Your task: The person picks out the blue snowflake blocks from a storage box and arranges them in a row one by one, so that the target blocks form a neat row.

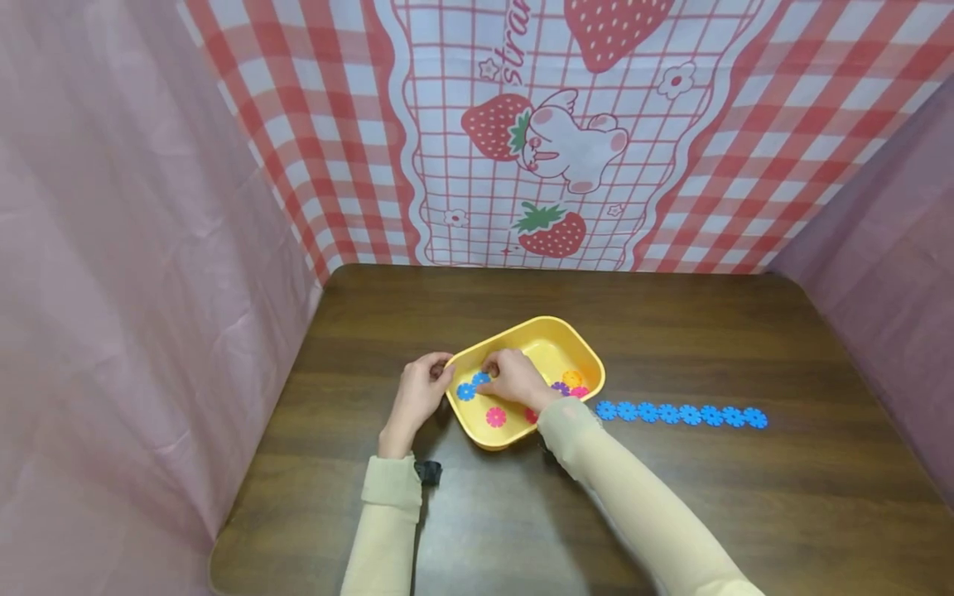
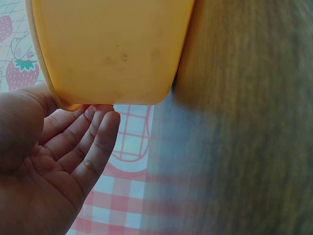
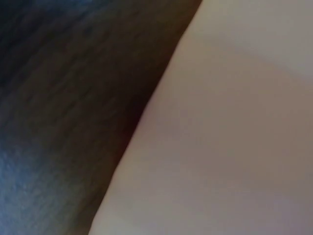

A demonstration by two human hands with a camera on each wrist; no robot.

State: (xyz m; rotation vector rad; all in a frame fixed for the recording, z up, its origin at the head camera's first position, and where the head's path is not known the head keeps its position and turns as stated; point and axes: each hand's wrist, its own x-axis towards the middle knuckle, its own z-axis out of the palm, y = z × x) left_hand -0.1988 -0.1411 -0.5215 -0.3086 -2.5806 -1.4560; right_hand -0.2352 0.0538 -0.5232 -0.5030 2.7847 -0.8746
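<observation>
My left hand (image 1: 416, 397) holds the left end of a yellow plastic tub (image 1: 547, 324). In the left wrist view its thumb lies at the rim while the other fingers (image 2: 100, 147) reach along the outer wall. My right hand (image 1: 514, 378) is down inside the tub, thumb and index finger at opposite edges of a blue snowflake disc (image 1: 479, 379). Another blue disc (image 1: 465, 391) sits right beside that one. Pink discs (image 1: 495, 416), a purple disc (image 1: 561, 388) and an orange disc (image 1: 572, 378) lie in the tub too. The right wrist view is mostly blurred skin.
To the right of the tub, a straight row of several blue discs (image 1: 668, 413) lies on the brown wooden table (image 1: 671, 331). Behind the table hangs a red-and-white strawberry cloth (image 1: 551, 157), with pink curtains (image 1: 142, 248) at both sides.
</observation>
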